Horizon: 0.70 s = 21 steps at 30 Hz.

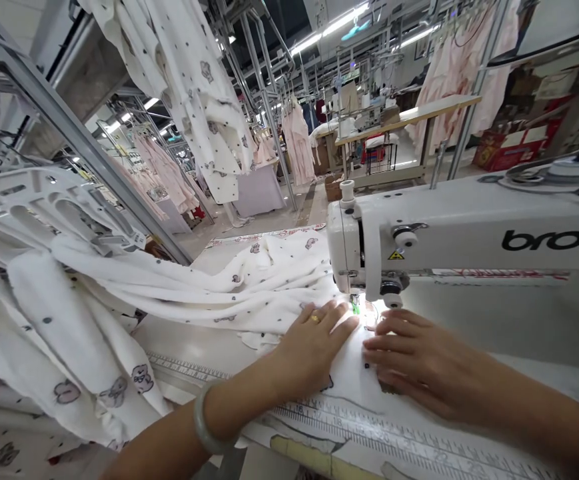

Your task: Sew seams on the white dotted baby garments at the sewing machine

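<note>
White printed fabric (264, 283) with dots and small animal figures spreads over the sewing table and runs under the presser foot (356, 301) of a white sewing machine (444, 220). Just left of the needle, my left hand (314, 340) lies on the cloth with its fingers stretched out. My right hand (419, 360) rests on the cloth at the right, fingers extended, the tips close to the lit needle area. Neither hand grasps anything that I can see. Part of the cloth is hidden under both hands.
A measuring tape (339, 417) runs along the table's front edge. White hangers (44, 193) with more printed garments crowd the left, beside a slanted metal post (84, 147). Another printed garment (194, 87) hangs above. Pink garments and a work table (409, 117) stand behind.
</note>
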Motion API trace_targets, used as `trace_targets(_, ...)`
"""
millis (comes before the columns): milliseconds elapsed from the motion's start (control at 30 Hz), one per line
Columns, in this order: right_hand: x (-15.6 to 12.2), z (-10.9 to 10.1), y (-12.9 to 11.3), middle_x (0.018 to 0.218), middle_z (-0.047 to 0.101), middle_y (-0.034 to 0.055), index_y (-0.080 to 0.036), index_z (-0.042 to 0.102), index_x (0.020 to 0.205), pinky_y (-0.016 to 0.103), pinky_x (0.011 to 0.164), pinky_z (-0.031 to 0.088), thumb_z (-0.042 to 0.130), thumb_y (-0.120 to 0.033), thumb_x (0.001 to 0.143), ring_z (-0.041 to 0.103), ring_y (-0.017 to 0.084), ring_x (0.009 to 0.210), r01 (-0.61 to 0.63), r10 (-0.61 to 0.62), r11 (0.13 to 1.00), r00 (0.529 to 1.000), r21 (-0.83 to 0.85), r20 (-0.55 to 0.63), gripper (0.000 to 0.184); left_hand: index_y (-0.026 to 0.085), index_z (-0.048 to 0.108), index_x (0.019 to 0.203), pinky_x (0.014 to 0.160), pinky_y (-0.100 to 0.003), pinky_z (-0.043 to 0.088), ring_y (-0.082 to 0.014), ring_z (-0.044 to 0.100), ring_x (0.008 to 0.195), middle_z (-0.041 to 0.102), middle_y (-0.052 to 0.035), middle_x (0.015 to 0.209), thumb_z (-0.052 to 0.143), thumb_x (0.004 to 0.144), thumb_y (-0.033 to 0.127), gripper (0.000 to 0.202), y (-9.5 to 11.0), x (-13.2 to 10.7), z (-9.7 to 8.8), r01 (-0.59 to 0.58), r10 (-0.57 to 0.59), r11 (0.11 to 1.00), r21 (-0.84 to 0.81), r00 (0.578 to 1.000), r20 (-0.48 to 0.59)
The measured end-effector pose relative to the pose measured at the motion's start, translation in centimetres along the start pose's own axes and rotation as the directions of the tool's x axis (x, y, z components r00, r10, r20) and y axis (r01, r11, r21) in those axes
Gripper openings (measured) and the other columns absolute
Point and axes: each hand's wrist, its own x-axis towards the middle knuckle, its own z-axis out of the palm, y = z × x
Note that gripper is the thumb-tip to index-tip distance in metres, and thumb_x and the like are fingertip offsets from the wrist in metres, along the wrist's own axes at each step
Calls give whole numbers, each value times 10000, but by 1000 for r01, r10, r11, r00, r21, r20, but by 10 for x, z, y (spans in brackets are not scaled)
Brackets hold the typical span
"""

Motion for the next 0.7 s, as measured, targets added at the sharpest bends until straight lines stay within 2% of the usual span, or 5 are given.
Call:
trace_targets(67,3,-1,-9,1042,762,63,-213,695,1185,428,969,439,484,-241,1078,635,246,1019,12,-17,997,998,80,65,239,99,427,1471,1170,-550,423,-354,514,1419,564,-199,1490,544,850,30,635,1,-12,2,31,-21,995,92,995,-102)
trace_targets(167,4,-1,-18,1002,747,84,-205,701,1104,408,868,459,463,-223,1076,620,248,958,-7,-15,988,990,156,142,240,123,586,1229,1093,-499,469,-271,691,1017,720,-95,1033,472,909,5,359,1,-23,3,57,3,978,198,957,-289)
trace_targets(333,3,0,-22,955,712,85,-202,672,1015,391,799,437,466,-216,1065,588,243,905,-45,-2,973,978,226,207,213,137,634,1074,702,-325,483,-175,577,646,634,-1,735,481,1030,116,161,9,-17,-2,-35,82,993,110,885,-459)
trace_targets(500,2,0,-22,856,658,23,-213,581,876,384,726,373,434,-245,1073,507,207,772,-72,2,970,958,233,286,248,188,606,841,774,-358,479,-211,625,805,644,-34,832,531,1049,296,246,21,-8,-4,-152,164,986,74,962,-216)
trace_targets(700,2,-4,-22,884,673,16,-215,581,909,374,689,356,455,-272,1063,514,198,744,-66,-16,964,953,257,304,207,135,584,1204,920,-415,510,-254,625,976,666,-82,1060,642,881,326,380,20,-12,-9,-74,78,989,-132,997,19)
